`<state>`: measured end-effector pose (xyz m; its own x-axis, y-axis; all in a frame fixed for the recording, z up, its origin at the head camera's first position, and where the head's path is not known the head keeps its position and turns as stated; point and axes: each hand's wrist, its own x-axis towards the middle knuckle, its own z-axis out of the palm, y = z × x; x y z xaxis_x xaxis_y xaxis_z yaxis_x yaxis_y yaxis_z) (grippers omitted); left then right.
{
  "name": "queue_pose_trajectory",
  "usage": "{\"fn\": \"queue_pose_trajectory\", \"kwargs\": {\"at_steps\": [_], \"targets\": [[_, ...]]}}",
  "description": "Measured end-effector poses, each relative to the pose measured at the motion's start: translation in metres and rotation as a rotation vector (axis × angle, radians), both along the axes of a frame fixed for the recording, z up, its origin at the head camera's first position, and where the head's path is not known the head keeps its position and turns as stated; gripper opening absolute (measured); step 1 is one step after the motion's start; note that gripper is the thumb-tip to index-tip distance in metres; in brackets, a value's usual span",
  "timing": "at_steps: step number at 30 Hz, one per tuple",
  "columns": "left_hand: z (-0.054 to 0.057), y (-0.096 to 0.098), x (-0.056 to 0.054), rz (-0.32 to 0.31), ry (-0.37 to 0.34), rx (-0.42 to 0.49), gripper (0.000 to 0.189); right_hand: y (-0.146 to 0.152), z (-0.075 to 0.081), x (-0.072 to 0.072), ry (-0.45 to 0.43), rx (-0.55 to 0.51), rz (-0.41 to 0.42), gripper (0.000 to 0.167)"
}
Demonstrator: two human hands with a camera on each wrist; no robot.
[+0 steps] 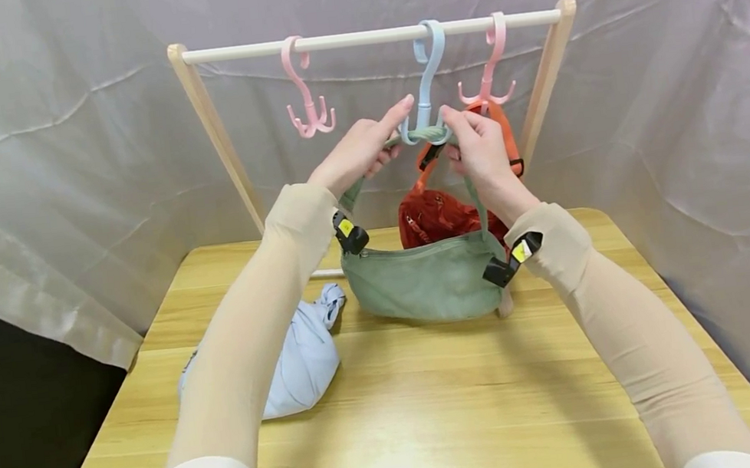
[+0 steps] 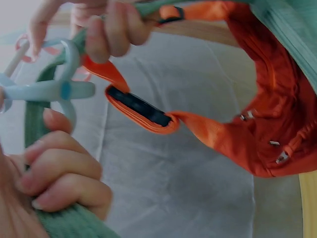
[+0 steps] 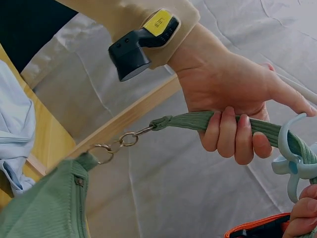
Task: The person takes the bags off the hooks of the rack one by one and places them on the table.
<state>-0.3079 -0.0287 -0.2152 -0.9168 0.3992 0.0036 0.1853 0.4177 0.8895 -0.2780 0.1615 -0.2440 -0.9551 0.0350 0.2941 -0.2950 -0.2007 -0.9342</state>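
A green corduroy shoulder bag (image 1: 422, 283) hangs by its strap (image 3: 190, 120) from a light blue hook hanger (image 1: 425, 97). The strap passes over the hanger's lower prongs. My left hand (image 1: 365, 146) curls its fingers round the strap just left of the prongs, its thumb raised beside the hanger. On the other side my right hand (image 1: 479, 145) grips the strap close to the prongs, thumb and forefinger by the hook. In the right wrist view, metal rings (image 3: 129, 139) join the strap to the bag.
Behind hangs a red bag (image 1: 438, 215) with an orange strap (image 2: 198, 129), on a pink hook hanger (image 1: 487, 71). Another pink hook hanger (image 1: 310, 102) is on the white rail (image 1: 360, 38) at left. A light blue bag (image 1: 302, 362) lies on the wooden table (image 1: 437, 412), partly behind my left arm.
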Motion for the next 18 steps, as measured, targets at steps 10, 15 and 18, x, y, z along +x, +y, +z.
{"fn": "queue_pose_trajectory", "kwargs": {"at_steps": [10, 15, 18], "targets": [[-0.0028, -0.0012, 0.0020, -0.028, -0.034, 0.115, 0.063, 0.0026, -0.0005, -0.0007, 0.022, 0.025, 0.003, 0.039], [-0.0010, 0.0003, 0.0004, -0.027, -0.041, 0.157, 0.059, 0.0036, -0.0007, -0.0017, 0.013, 0.028, -0.011, 0.040], [-0.0002, 0.0007, -0.0004, -0.026, -0.029, 0.170, 0.057, 0.0034, -0.0005, -0.0024, 0.012, 0.026, -0.018, 0.040]]}}
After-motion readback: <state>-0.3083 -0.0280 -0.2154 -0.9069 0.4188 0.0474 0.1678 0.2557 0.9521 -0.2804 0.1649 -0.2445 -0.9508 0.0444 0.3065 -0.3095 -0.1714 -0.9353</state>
